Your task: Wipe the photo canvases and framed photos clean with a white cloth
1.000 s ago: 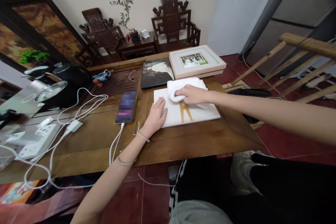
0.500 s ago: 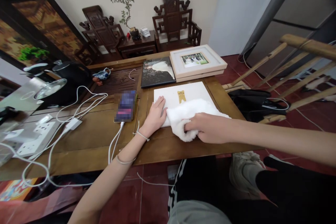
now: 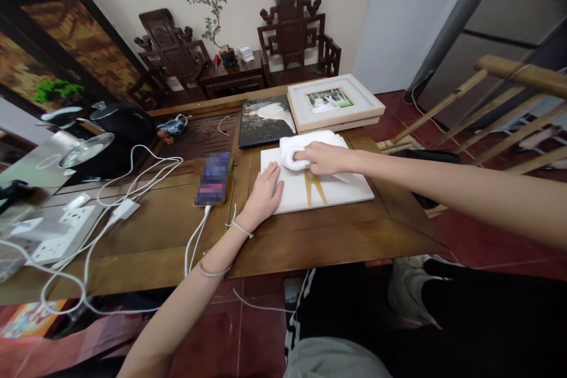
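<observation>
A white board (image 3: 345,192) with a tan animal figure (image 3: 315,190) lies flat on the wooden table (image 3: 283,242). Resting with its fingers stretched on the board's left edge is my left hand (image 3: 266,192), a bracelet at the wrist. My right hand (image 3: 325,157) is closed on a fluffy white cloth (image 3: 305,142), bunched against the far part of the board. The cloth covers the figure's upper part; its two long legs show below my right hand.
Behind the board lie a dark photo panel (image 3: 266,121) and a pale framed photo (image 3: 334,103). To the left are a phone (image 3: 213,180) on a charging cable, tangled white cables, a power strip (image 3: 66,233) and a black kettle (image 3: 117,124). A wooden chair (image 3: 509,91) stands at right.
My right hand has moved the cloth from the near edge of the board to its far side. The figure's legs now show and its head is covered. My left hand stays in place.
</observation>
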A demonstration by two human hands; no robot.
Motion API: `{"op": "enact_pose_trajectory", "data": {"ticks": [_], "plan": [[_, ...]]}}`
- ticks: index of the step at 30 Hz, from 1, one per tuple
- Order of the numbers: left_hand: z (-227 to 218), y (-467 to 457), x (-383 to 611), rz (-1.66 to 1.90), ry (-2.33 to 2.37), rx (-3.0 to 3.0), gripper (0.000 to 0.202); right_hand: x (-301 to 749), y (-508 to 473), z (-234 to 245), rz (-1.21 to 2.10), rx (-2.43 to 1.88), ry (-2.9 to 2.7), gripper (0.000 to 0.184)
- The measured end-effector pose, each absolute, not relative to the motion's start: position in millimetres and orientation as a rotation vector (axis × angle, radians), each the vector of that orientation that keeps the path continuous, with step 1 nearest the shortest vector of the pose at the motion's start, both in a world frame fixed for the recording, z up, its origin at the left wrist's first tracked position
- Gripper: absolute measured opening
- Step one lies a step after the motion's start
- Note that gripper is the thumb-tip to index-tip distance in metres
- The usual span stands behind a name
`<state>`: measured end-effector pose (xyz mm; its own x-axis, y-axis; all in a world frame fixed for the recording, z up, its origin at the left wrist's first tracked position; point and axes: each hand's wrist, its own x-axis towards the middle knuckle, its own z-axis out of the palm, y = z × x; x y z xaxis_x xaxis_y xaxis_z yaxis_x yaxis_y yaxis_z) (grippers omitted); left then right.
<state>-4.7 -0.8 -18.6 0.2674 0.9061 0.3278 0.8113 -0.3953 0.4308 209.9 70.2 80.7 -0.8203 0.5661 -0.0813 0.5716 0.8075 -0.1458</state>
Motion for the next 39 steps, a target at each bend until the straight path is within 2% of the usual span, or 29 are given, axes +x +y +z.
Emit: {"op": "enact_pose_trajectory", "data": {"ticks": [5, 9, 15, 19, 24, 28, 35, 39], "plan": [[-14.6, -0.8, -5.0, 0.748, 1.607, 2.353, 0.049, 196.6, 69.1, 68.2, -0.062, 0.893, 2.908, 0.056], [-14.3, -1.1, -4.2, 0.742, 1.606, 2.351, 0.05, 200.6, 43.0, 65.1, -0.026, 0.769, 2.884, 0.055], [-15.7, -1.8, -3.1, 0.762, 1.613, 2.343, 0.048, 215.5, -16.2, 71.6, -0.087, 0.675, 2.909, 0.047], [-15.2, -2.8, -2.9, 0.749, 1.624, 2.351, 0.048, 223.3, -41.5, 77.1, -0.249, 0.685, 2.97, 0.038], [-15.9, -2.3, -3.3, 0.732, 1.63, 2.365, 0.049, 227.7, -29.6, 86.1, -0.458, 0.8, 2.88, 0.043], [-16.3, -1.4, -3.3, 0.738, 1.619, 2.346, 0.048, 223.6, 6.4, 86.1, -0.429, 0.868, 2.892, 0.046], [-10.3, 0.8, -2.8, 0.961, 1.512, 2.261, 0.043, 193.6, 56.0, 80.3, -0.216, 0.932, 2.907, 0.047], [-4.2, 0.0, -3.3, 1.258, 1.543, 2.037, 0.051, 173.8, 51.3, 77.5, -0.12, 0.93, 2.886, 0.047]]}}
